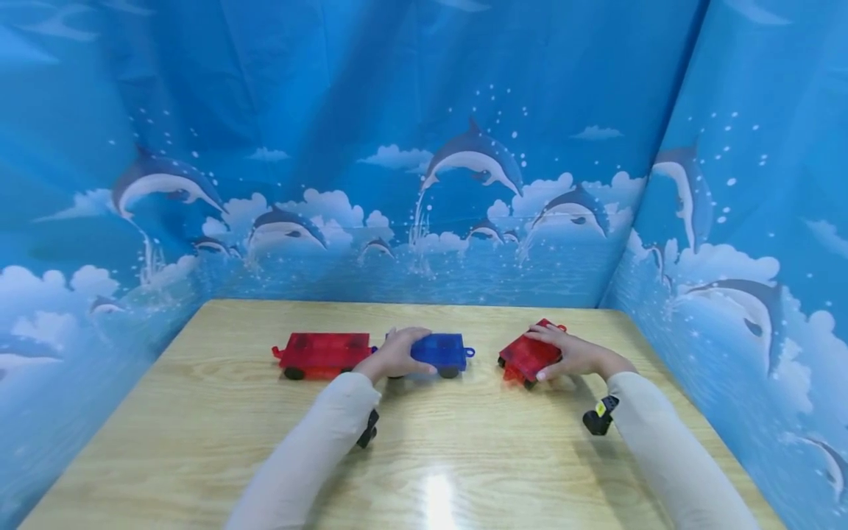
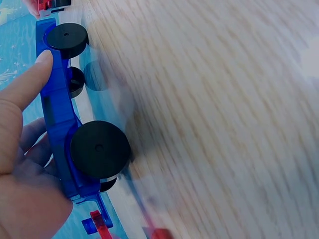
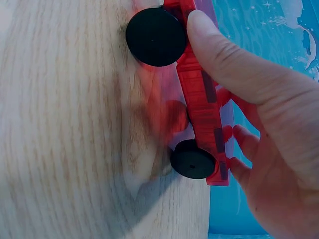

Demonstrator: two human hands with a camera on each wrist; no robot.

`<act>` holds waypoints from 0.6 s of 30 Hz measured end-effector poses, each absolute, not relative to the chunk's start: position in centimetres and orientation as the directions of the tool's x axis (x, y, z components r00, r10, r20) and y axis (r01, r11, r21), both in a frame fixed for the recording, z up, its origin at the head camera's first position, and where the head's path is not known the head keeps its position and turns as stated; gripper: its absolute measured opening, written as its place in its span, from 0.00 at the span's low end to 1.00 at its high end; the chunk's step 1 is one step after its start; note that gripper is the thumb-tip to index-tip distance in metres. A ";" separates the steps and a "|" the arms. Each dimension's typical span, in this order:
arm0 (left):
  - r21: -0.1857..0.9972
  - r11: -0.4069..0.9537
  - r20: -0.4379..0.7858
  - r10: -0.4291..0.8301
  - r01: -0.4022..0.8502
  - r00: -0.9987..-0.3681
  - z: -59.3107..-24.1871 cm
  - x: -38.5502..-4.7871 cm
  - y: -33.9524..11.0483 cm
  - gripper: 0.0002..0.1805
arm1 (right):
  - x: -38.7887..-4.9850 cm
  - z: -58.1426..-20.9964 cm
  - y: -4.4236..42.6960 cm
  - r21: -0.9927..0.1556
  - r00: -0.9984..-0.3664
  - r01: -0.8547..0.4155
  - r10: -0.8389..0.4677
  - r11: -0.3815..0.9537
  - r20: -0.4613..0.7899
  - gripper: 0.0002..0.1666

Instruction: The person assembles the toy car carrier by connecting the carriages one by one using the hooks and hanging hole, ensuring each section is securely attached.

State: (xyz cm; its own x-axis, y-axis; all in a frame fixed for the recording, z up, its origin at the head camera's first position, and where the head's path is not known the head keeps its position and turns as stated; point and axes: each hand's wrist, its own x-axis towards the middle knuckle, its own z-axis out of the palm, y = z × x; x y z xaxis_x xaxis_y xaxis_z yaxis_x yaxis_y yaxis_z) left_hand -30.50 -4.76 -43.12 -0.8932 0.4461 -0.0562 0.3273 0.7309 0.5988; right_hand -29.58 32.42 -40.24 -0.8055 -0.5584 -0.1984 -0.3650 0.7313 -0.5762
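Observation:
A translucent blue wagon (image 1: 442, 352) with black wheels stands mid-table, gripped by the left hand (image 1: 396, 355) across its left part. In the left wrist view the thumb lies along the side of the blue wagon (image 2: 60, 104), and its hook meets a red hook (image 2: 102, 226). Left of it stands a long red wagon (image 1: 324, 353), joined end to end with the blue one. The right hand (image 1: 575, 355) holds another red wagon (image 1: 532, 356), turned at an angle; in the right wrist view the thumb and fingers of the hand (image 3: 279, 114) span the red wagon (image 3: 202, 99).
The wooden table (image 1: 464, 442) ends at a blue curtain (image 1: 397, 147) printed with dolphins at the back and right. A gap of bare wood lies between the blue wagon and the angled red one. Black wrist devices sit beneath both sleeves (image 1: 324, 434).

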 end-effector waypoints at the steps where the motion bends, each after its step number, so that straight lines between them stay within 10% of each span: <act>1: 0.596 0.733 -0.056 0.444 0.327 -0.894 -43.1 -30.5 -4.7 0.44 | -29.6 -40.2 32.4 -0.571 -0.809 -0.362 -0.552 0.737 -0.201 0.53; 18: 0.585 0.755 -0.088 0.422 0.296 -0.902 -43.3 -30.6 -4.6 0.45 | -29.8 -40.2 32.0 -0.565 -0.809 -0.349 -0.545 0.748 -0.221 0.55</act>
